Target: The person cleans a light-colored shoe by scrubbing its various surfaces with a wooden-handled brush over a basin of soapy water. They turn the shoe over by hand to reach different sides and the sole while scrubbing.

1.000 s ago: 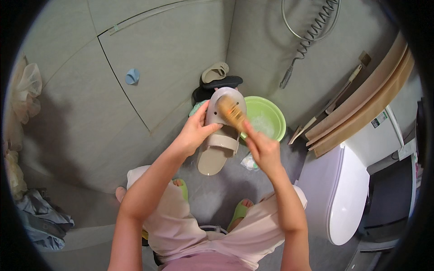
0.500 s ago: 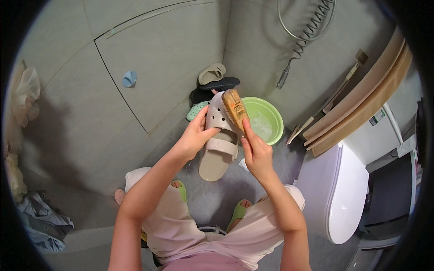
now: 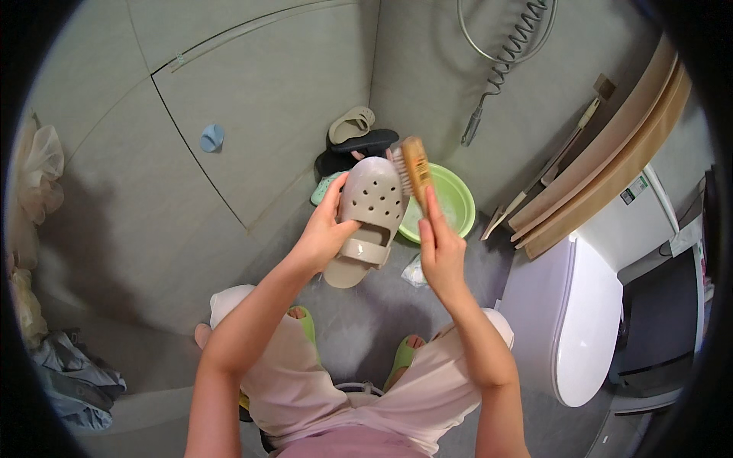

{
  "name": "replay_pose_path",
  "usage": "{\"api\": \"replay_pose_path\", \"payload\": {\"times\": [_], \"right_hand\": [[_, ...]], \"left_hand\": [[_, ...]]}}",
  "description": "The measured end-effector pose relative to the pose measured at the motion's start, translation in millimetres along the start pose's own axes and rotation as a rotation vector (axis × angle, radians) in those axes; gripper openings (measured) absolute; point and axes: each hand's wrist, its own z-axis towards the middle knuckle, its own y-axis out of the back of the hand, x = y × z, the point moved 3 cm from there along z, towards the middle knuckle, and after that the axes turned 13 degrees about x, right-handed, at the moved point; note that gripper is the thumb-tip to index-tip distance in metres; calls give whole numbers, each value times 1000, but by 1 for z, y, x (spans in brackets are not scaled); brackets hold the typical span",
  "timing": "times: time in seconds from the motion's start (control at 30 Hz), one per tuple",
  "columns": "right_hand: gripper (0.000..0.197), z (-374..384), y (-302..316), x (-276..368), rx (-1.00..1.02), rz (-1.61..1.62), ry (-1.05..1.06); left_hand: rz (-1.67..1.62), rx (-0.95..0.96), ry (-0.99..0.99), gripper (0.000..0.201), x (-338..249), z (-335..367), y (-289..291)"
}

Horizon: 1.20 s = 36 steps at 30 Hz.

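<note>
My left hand [image 3: 326, 235] grips a pale beige clog [image 3: 373, 187] by its left side, thumb at the foot opening. The clog is tilted, its holed toe pointing away from me and its heel strap [image 3: 365, 250] lying across the opening. In my right hand [image 3: 441, 248] is a wooden scrubbing brush [image 3: 417, 169], held by its handle. Its pale bristles face left, at the right side of the clog's toe; whether they touch it I cannot tell. Beyond the brush stands a light green basin [image 3: 458, 200] holding cloudy, whitish water.
Several other shoes, among them a beige clog [image 3: 351, 124] and a black slipper [image 3: 366, 142], are piled by the wall. A shower hose [image 3: 500, 69] hangs above. To the right are a white toilet [image 3: 588, 328] and leaning tan boards [image 3: 603, 164]. A small white packet [image 3: 414, 272] lies on the floor.
The clog has turned so more of its holed top shows. My right hand has shifted the brush slightly right, off the clog's top to its side, and turned it so the bristles show.
</note>
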Motion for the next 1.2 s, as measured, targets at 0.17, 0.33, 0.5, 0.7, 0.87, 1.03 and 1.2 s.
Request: {"api": "replay_pose_path", "payload": {"times": [0.17, 0.33, 0.5, 0.7, 0.87, 1.03, 1.2], "right_hand": [[54, -1, 8, 4, 165, 165, -241], [53, -6, 7, 3, 67, 147, -10], [52, -8, 11, 3, 183, 211, -89], [50, -11, 11, 9, 290, 328, -318], [49, -13, 8, 19, 88, 265, 77], [50, -9, 4, 9, 98, 250, -37], [50, -7, 9, 11, 255, 309, -335]], "left_hand": [[54, -100, 1, 77, -5, 6, 3], [410, -179, -205, 77, -24, -1, 5], [1077, -306, -460, 72, -35, -7, 15], [1100, -339, -535, 72, -31, -8, 16], [810, -293, -443, 70, -28, -6, 16], [612, -254, -435, 67, -19, 1, 21], [373, -191, -365, 71, -12, 4, 23]]}}
